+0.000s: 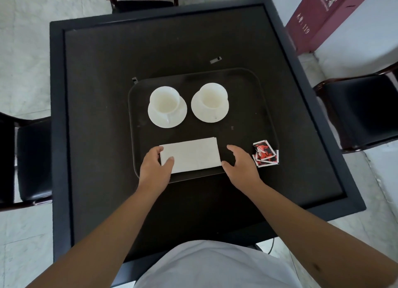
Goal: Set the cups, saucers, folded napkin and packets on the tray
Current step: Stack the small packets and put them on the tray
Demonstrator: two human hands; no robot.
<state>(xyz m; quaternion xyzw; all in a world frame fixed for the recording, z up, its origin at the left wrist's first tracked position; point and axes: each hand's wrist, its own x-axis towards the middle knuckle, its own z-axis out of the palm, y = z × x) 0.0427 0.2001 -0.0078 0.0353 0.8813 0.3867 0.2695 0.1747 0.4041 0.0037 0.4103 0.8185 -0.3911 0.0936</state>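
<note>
A dark tray [247, 119] lies on the black table. At its back stand two white cups on white saucers, the left cup [164, 102] and the right cup [212, 98], side by side. A white folded napkin [191, 155] lies flat near the tray's front edge. My left hand [155, 169] rests on the napkin's left end, thumb on top and fingers at its edge. My right hand [241, 165] is at the napkin's right end, fingers apart, thumb touching the napkin's corner. Red, white and black packets [266, 154] lie in a small pile at the tray's right front rim.
The black square table [97, 115] has a raised border. Two small dark objects [215, 60] lie on it behind the tray. Dark chairs stand at the left [28, 158], right [361, 111] and far side. A maroon box [318, 18] sits at the upper right.
</note>
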